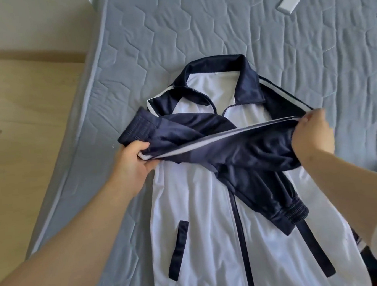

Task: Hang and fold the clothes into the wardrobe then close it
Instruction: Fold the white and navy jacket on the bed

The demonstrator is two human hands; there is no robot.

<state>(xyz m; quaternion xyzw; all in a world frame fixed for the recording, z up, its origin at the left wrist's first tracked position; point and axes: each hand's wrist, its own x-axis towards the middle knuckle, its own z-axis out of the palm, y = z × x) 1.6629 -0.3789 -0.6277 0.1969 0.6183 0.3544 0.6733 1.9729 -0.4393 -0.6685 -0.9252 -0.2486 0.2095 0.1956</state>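
Left hand [134, 160] and right hand [313, 133] grip the navy sleeve [239, 145] taut across the jacket [199, 209] (mattress edge [86, 103] just left).

This is a bedroom in a home. A bare grey quilted mattress [264, 35] fills most of the view, with a pale wood-look floor [24, 133] beside it. A navy-and-white track jacket [199, 209] lies spread on the mattress.

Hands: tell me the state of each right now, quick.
Left hand: closed, gripping the navy sleeve near its cuff.
Right hand: closed, pinching the same sleeve near the shoulder.
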